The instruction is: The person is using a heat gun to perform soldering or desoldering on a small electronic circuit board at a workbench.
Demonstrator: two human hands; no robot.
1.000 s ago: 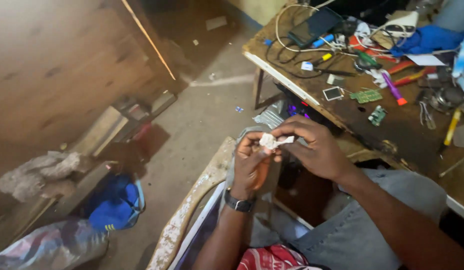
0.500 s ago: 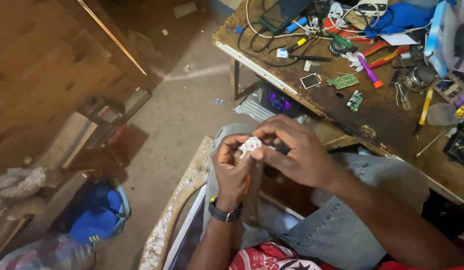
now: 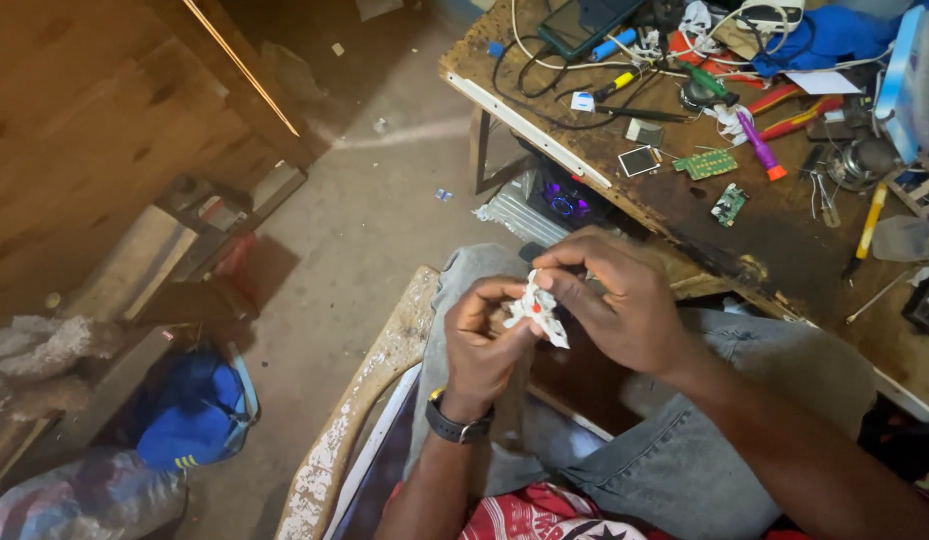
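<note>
Over the lap, largest thing first:

Workbench: worn wooden workbench [image 3: 685, 205] at upper right, crowded with cables, tools and small green circuit boards [image 3: 707, 163].
Floor: bare concrete floor [image 3: 375, 210], with a blue bag [image 3: 200, 405] lying at lower left beside scrap wood.
Seat: paint-flecked bench edge [image 3: 360, 400] runs under the person's grey-trousered legs.
Right hand: right hand [image 3: 620, 305] is curled, thumb and forefinger pinched on the upper end of the small white part [image 3: 538, 310].
Left hand: left hand [image 3: 485, 345], with a dark wristwatch [image 3: 458, 425] on the wrist, is cupped under the same part, fingers closed on its lower side.
Part: small, white, irregular, with a red dot on it (too small to tell what kind of piece it is); it sits between both hands, above the knees, well apart from the workbench.
Risk: my judgement is that the part could slip from the fingertip pinch and drop to the floor, since the grip is only at its ends and nothing lies beneath to catch it; too hard a squeeze might bend or snap it.
</note>
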